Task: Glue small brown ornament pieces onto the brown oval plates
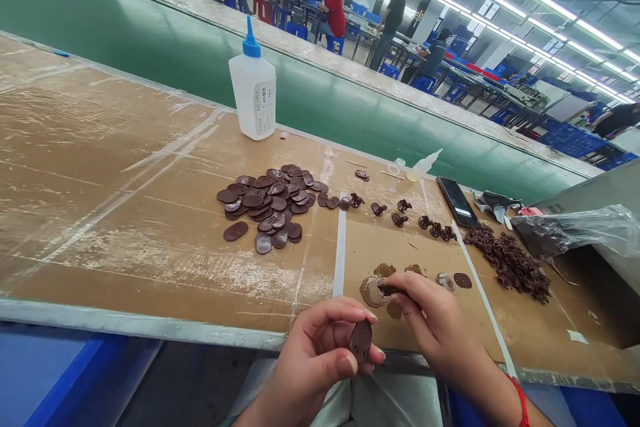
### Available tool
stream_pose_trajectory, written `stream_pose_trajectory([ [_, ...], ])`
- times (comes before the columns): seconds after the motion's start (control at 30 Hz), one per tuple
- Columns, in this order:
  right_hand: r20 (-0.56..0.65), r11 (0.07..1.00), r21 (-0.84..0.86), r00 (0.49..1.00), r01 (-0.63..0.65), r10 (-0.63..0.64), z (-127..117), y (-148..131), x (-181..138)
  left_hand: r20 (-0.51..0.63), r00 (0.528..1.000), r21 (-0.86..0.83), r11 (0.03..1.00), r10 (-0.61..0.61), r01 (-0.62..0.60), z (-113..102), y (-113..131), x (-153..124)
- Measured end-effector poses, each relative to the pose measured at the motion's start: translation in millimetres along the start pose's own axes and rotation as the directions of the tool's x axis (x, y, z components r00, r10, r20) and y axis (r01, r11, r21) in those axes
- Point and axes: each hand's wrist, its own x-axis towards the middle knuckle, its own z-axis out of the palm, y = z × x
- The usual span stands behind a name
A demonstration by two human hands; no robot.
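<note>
My left hand [327, 353] is closed around the edge of a brown oval disc [361, 340] with small holes, held upright above the table's front edge. Between the fingertips of my right hand [425, 310] is a small dark brown piece [387, 289], mostly covered by the fingers. It is down at a wet, clear puddle [371, 292] on the brown board. A single brown oval disc [463, 280] lies just beyond that hand, beside another glossy wet patch [445, 281].
A pile of brown oval discs [273, 200] lies left of centre. Small figure pieces [435, 228] form a row; a heap of more [510, 260] lies right. Behind stand a white bottle with blue nozzle [254, 97], a small dropper bottle [423, 167] and a phone [457, 202]. Other people work far off.
</note>
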Motion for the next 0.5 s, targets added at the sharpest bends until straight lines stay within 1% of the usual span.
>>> stream_pose_trajectory([
  [0.17, -0.051, 1.0, -0.001, 0.999, 0.011, -0.011, 2.9, 1.0, -2.1, -0.025, 0.999, -0.022, 0.999, 0.036, -0.037, 1.0, -1.7, 0.7],
  [0.33, -0.085, 1.0, -0.007, 0.996, 0.015, -0.015, 5.4, 3.0, -3.6, -0.041, 0.998, -0.018, 0.999, 0.045, -0.046, 1.8, -1.9, 0.1],
  [0.5, -0.105, 1.0, -0.012, 0.994, 0.016, -0.017, 8.7, 3.9, -5.9, -0.09, 0.995, 0.001, 0.999, 0.042, -0.042, -2.1, -5.3, 0.3],
])
